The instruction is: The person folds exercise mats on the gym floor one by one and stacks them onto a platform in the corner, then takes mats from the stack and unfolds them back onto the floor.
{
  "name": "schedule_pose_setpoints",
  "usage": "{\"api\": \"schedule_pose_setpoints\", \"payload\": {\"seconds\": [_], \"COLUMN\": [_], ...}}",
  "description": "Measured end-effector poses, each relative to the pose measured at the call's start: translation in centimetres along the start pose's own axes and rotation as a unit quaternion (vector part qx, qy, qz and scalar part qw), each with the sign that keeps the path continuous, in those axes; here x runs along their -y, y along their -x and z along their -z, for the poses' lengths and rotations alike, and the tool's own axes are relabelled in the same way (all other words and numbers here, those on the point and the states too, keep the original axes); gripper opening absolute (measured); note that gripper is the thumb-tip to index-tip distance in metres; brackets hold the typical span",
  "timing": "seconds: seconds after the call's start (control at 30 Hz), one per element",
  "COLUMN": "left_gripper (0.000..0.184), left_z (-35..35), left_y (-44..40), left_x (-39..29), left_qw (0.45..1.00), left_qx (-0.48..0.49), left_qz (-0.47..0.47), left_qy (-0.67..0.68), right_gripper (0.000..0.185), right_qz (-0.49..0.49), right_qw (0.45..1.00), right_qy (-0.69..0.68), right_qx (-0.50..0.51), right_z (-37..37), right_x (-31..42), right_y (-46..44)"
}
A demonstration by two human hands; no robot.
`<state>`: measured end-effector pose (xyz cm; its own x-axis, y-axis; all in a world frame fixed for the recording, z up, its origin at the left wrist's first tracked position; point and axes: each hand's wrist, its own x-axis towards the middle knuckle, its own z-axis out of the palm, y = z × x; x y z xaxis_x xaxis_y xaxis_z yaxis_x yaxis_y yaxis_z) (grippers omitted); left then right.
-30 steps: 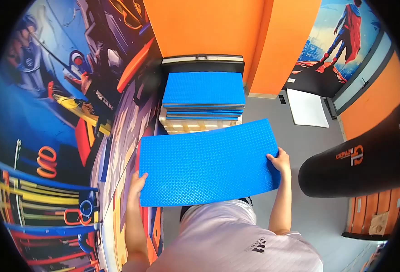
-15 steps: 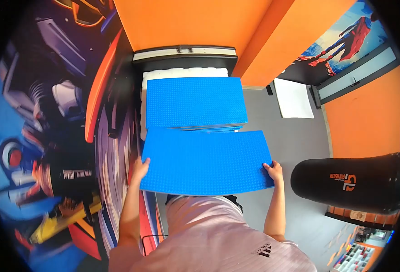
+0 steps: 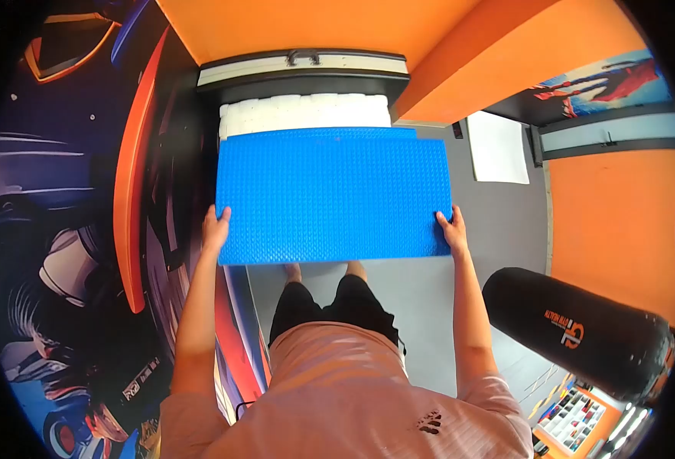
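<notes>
A blue textured foam mat (image 3: 333, 203) is held out flat in front of me, gripped at its two short sides. My left hand (image 3: 216, 229) is closed on its left edge, thumb on top. On the opposite edge my right hand (image 3: 452, 229) is closed in the same way, thumb over the top face and fingers underneath. Just beyond, the far strip of another blue mat (image 3: 322, 133) shows; the held mat covers the rest of it. A white tufted pad (image 3: 304, 112) lies behind them against the wall.
On the left stands a wall with a colourful mural (image 3: 62, 252). A black punching bag (image 3: 578, 329) hangs at the right. A white sheet (image 3: 499, 148) lies on the grey floor (image 3: 498, 222) near an orange pillar (image 3: 460, 61).
Both hands have moved the held mat forward, away from my body, so it now overlaps the mat stack that stood uncovered before. My view has tilted, and my legs now show below.
</notes>
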<state>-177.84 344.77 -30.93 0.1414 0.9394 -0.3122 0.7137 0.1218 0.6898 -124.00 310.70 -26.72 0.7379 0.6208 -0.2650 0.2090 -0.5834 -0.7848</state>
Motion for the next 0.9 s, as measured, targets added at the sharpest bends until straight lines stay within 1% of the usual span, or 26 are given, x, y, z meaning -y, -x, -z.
{"api": "schedule_pose_setpoints", "payload": {"seconds": [0.07,0.1,0.13,0.17,0.2,0.23,0.3,0.37,0.4,0.43,0.47,0.53,0.57,0.6,0.63,0.67,0.73,0.8,0.83,0.9], "left_gripper": [0.040,0.040,0.041,0.041,0.041,0.040,0.039,0.033,0.031,0.028,0.025,0.021,0.019,0.019,0.019,0.019,0.020,0.022,0.022,0.023], "left_z": [0.2,-0.2,-0.6,-0.8,-0.2,-0.1,0.2,-0.9,-1.7,-2.7,-4.0,-6.2,-7.1,-7.3,-7.4,-7.4,-7.2,-7.7,-8.3,-9.1], "left_y": [-0.9,-1.1,-1.3,-1.2,-0.4,1.2,4.4,9.1,11.6,14.3,16.8,22.1,24.4,26.5,28.9,31.4,36.5,42.7,46.2,53.7], "left_x": [-0.9,-0.9,-0.5,-0.5,-1.7,-2.1,-2.8,-2.4,-2.3,-2.0,-0.9,0.3,0.1,-0.7,-2.2,-3.4,-4.2,-4.4,-4.8,-8.2], "left_qw": [1.000,0.997,0.992,0.982,0.988,0.990,0.990,0.981,0.981,0.980,0.976,0.964,0.954,0.938,0.917,0.891,0.875,0.853,0.826,0.772], "left_qx": [-0.018,-0.058,-0.103,-0.150,-0.135,-0.134,-0.139,-0.155,-0.168,-0.180,-0.176,-0.175,-0.184,-0.200,-0.219,-0.240,-0.311,-0.385,-0.435,-0.499], "left_qz": [-0.019,-0.031,-0.043,-0.054,-0.020,-0.015,-0.010,0.003,0.011,0.019,0.049,0.109,0.138,0.173,0.208,0.243,0.226,0.210,0.201,0.213], "left_qy": [0.005,-0.030,-0.064,-0.096,-0.067,-0.035,0.028,0.114,0.100,0.088,0.117,0.167,0.190,0.224,0.259,0.297,0.294,0.281,0.296,0.332], "right_gripper": [0.053,0.055,0.066,0.068,0.071,0.073,0.078,0.082,0.082,0.083,0.084,0.083,0.081,0.080,0.076,0.072,0.056,0.042,0.034,0.027], "right_qz": [-0.099,-0.140,-0.195,-0.205,-0.210,-0.215,-0.185,-0.141,-0.118,-0.096,-0.060,-0.181,-0.078,0.032,0.115,0.200,0.268,0.394,0.445,0.480], "right_qw": [0.992,0.984,0.965,0.959,0.952,0.944,0.949,0.938,0.936,0.932,0.931,0.911,0.926,0.926,0.930,0.922,0.937,0.896,0.863,0.793], "right_qy": [0.065,0.099,0.153,0.169,0.187,0.208,0.186,0.239,0.242,0.246,0.275,0.205,0.265,0.315,0.327,0.328,0.221,0.136,0.093,0.054], "right_qx": [0.033,0.050,0.082,0.100,0.118,0.139,0.176,0.209,0.229,0.247,0.232,0.308,0.259,0.207,0.124,0.043,0.035,0.156,0.220,0.371], "right_z": [-1.3,-1.7,-1.8,-2.3,-3.2,-3.4,-4.0,-4.6,-4.7,-5.1,-5.9,-5.0,-5.1,-5.8,-5.3,-4.1,-5.2,-9.2,-10.9,-16.3], "right_x": [-1.1,-1.4,-0.7,-1.6,-4.0,-5.3,-4.3,-3.9,-4.0,-5.9,-9.8,-7.5,-9.7,-11.9,-9.0,-4.7,0.4,4.9,6.6,12.0], "right_y": [-4.3,-6.2,-7.4,-9.1,-11.4,-12.9,-13.7,-14.3,-14.6,-15.2,-16.5,-15.7,-16.7,-18.0,-16.9,-14.7,-13.5,-12.5,-11.0,-6.5]}}
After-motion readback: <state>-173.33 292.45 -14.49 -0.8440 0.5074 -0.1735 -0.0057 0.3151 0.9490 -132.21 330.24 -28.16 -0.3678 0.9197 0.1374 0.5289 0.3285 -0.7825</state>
